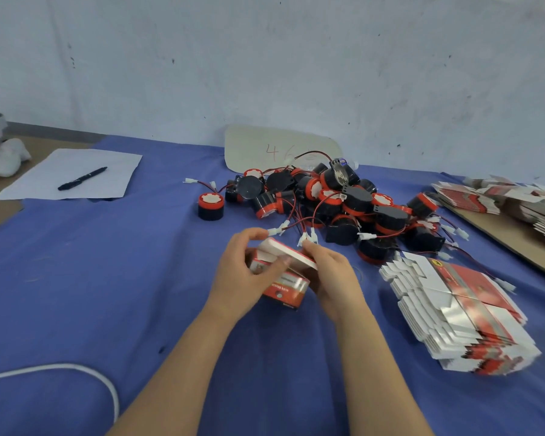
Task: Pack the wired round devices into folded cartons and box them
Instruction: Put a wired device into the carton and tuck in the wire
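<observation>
1 carton (288, 286) between left grip (239, 273), right grip (331, 272), both clasping

A pile of devices (334, 202) lies on the counter (107, 278), a lone device (211, 206) just left of it, a card (280, 149) behind. In front of the pile is a carton (283, 278); flat cartons (460, 313) lie right, a pen (82, 178) on paper (107, 165) far left.

We see the left hand (244, 272) and right hand (329, 275) gripping a red-and-white carton (282, 272) (top flap raised) before the heap of devices (334, 202).
</observation>
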A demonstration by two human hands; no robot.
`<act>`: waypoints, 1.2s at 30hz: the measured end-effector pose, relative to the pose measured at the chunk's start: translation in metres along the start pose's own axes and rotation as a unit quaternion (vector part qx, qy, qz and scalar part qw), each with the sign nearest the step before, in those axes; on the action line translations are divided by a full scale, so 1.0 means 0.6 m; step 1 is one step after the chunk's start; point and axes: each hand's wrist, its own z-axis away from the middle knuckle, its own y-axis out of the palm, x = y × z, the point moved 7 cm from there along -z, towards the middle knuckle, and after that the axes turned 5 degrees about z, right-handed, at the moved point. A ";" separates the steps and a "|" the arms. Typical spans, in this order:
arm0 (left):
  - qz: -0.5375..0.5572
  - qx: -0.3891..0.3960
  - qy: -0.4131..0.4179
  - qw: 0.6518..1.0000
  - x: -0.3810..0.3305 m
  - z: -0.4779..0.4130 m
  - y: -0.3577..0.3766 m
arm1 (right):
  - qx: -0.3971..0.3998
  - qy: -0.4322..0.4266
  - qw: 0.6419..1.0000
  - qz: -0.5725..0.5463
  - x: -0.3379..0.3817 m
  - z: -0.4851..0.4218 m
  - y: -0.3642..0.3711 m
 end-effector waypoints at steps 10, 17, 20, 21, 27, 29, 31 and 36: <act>0.075 0.063 0.035 0.995 -0.057 0.008 0.007 | -0.126 0.004 0.979 0.161 0.000 -0.007 -0.042; 0.146 0.057 -0.019 0.987 -0.058 0.001 -0.012 | 0.178 0.023 0.947 0.266 -0.011 0.027 0.044; 0.114 0.103 -0.038 0.987 -0.058 0.005 -0.006 | 0.290 0.106 0.925 0.222 -0.032 0.058 0.060; 0.110 0.112 -0.047 0.986 -0.056 0.007 -0.004 | 0.296 0.111 0.922 0.225 -0.032 0.059 0.060; 0.081 -0.056 -0.075 0.992 -0.026 -0.010 -0.046 | -0.133 -0.031 0.932 0.337 0.001 -0.014 -0.023; 0.034 -0.132 -0.038 0.990 -0.018 -0.011 -0.059 | -0.195 -0.078 0.885 0.415 0.021 -0.036 -0.031; -0.049 -0.119 0.002 0.992 -0.011 -0.011 -0.046 | -0.149 -0.071 0.846 0.507 0.021 -0.067 -0.020; -0.142 -0.004 0.040 0.989 0.019 -0.007 -0.004 | -0.132 0.013 0.762 0.634 -0.008 -0.074 -0.017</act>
